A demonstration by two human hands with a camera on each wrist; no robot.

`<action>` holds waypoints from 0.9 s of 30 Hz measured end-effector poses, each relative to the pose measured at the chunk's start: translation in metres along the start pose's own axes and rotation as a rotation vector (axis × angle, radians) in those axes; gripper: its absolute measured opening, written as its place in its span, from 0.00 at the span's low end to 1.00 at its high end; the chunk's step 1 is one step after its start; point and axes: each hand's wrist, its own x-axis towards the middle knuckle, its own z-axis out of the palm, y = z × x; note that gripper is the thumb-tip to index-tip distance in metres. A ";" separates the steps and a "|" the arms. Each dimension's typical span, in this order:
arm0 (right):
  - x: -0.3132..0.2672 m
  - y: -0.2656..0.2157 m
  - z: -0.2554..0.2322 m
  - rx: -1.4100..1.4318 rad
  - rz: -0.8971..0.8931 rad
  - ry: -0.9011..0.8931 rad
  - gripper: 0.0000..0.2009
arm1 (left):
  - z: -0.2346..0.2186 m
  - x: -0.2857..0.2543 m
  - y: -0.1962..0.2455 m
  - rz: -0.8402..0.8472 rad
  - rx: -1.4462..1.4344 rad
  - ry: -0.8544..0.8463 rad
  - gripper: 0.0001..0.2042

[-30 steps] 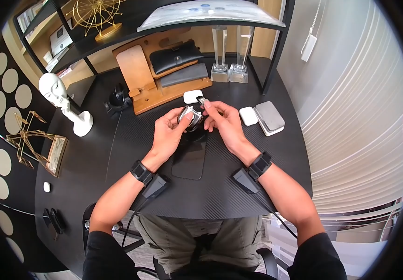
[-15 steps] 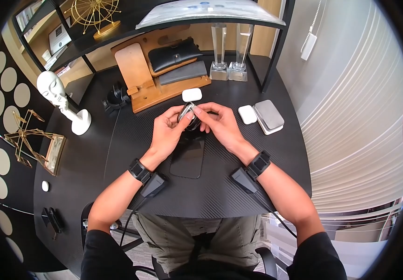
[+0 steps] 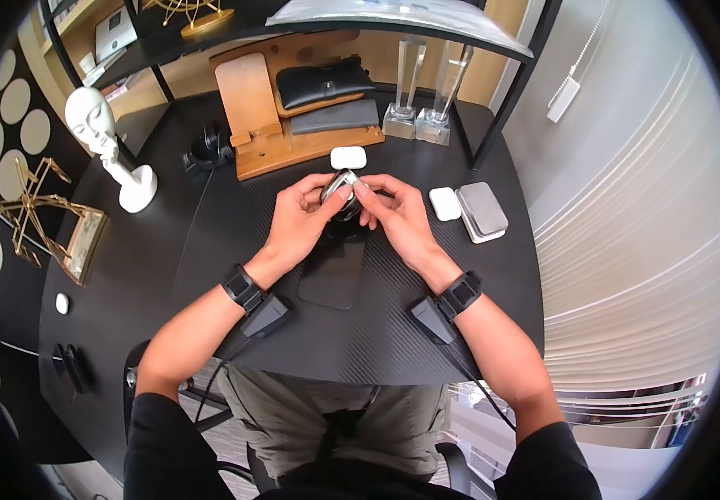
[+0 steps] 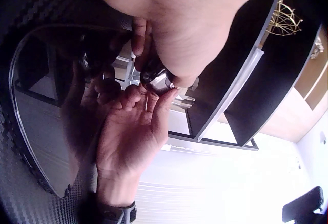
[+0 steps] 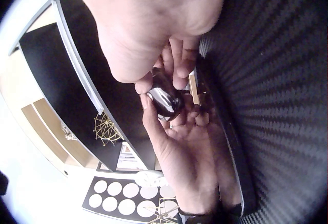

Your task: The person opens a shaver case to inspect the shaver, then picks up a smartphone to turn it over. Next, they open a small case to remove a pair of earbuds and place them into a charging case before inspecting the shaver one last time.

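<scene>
Both hands, left hand (image 3: 300,218) and right hand (image 3: 397,215), pinch the small silver watch (image 3: 340,188) above the dark phone (image 3: 333,267) mid-desk (image 3: 210,250), seemingly mid-handling, not yet put down.

Bare desk (image 3: 426,325) is lying open nearer the person than the phone (image 3: 331,271). Beyond the phone, the wooden stand (image 3: 293,137) is blocking; beside it, tins (image 3: 480,210) are crowding the right.

Both hands' fingers (image 5: 180,75) pinch shiny metal obj (image 5: 165,100) above dark phone (image 5: 225,147)
</scene>
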 end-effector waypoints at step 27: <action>0.002 0.000 0.004 -0.064 -0.004 -0.030 0.20 | -0.009 0.002 -0.003 0.005 -0.059 0.042 0.19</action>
